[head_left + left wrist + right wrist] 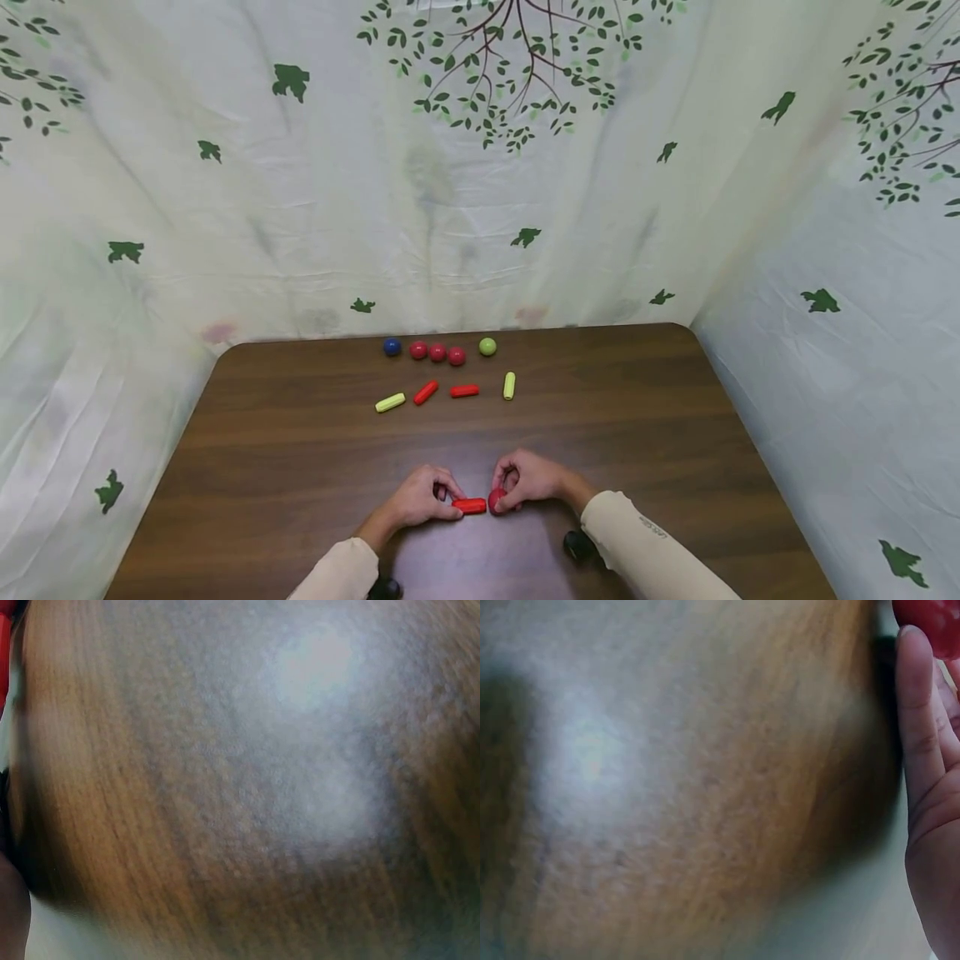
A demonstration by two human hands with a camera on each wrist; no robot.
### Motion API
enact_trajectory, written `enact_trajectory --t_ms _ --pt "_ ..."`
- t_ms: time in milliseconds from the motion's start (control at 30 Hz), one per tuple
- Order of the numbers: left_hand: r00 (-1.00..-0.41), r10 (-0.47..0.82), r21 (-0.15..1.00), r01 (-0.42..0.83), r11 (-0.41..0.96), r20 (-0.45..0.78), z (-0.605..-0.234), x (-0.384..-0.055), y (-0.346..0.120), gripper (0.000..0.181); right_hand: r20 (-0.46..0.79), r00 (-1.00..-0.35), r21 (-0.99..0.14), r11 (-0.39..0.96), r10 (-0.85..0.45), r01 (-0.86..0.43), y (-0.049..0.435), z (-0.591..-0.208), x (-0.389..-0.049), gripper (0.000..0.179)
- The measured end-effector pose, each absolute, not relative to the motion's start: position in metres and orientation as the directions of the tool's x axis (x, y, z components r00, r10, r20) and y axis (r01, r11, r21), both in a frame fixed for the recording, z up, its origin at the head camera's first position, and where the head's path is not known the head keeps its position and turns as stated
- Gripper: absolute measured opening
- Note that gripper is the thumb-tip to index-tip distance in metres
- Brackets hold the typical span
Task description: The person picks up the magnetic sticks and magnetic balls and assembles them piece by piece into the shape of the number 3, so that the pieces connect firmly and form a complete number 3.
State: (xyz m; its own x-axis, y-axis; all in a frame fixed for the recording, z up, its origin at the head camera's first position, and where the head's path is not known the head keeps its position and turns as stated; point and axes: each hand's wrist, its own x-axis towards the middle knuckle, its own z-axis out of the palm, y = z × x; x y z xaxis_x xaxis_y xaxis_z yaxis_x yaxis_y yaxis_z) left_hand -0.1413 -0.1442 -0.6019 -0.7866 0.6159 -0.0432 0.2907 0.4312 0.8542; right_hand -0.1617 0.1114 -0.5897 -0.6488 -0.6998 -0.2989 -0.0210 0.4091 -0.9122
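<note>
Near the front of the brown table, my left hand [420, 498] pinches a short red cylinder [471, 506] by its left end, the rod lying nearly level. My right hand [536, 479] holds a red ball [496, 501] between thumb and fingers, close beside the rod's free right end. At the left edge of the left wrist view, only a sliver of the red cylinder [4, 656] shows. In the right wrist view the red ball [934, 622] sits at the top right corner, by the thumb; the far fingers are partly hidden.
Along the back of the wooden table [300, 467] stand a blue ball [392, 347], three red balls [438, 352] and a green ball [487, 347]. Before them lie two yellow-green cylinders [390, 403] and two red cylinders [464, 391]. Leaf-printed white cloth [315, 208] hangs around.
</note>
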Motion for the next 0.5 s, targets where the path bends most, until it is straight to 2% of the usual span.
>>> enact_trajectory --t_ms 500 --pt "-0.792 0.609 0.867 0.279 0.414 -0.036 -0.6028 -0.1406 -0.1438 0.015 -0.277 -0.685 -0.912 0.41 -0.673 -0.033 0.1087 -0.59 -0.1546 0.017"
